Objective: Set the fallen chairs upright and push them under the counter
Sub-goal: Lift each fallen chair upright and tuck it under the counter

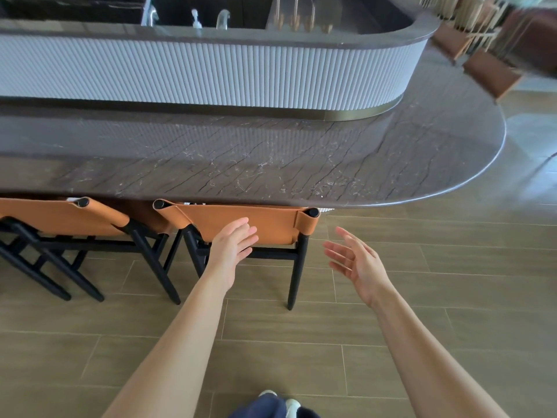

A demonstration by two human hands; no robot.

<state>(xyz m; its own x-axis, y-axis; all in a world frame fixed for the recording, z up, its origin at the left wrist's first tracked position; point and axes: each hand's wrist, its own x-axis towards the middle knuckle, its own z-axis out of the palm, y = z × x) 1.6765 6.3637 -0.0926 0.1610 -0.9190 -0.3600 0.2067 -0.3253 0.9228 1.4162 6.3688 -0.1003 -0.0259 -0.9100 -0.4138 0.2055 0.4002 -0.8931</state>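
Note:
Two chairs with orange leather backs and black frames stand upright, their seats tucked under the dark stone counter (271, 164). The right chair (271, 223) is straight ahead of me; the left chair (60, 217) is at the frame's left edge. My left hand (232, 247) is open with straight fingers in front of the right chair's backrest; whether it touches the leather I cannot tell. My right hand (352, 260) is open, palm turned inward, in the air to the right of that chair and apart from it.
The counter's rounded end (494, 140) juts out to the right. Behind it rises a white ribbed wall (211, 73) with taps on top. Wood-look floor tiles (422, 267) spread around me. Brown furniture (488, 73) stands at the far right.

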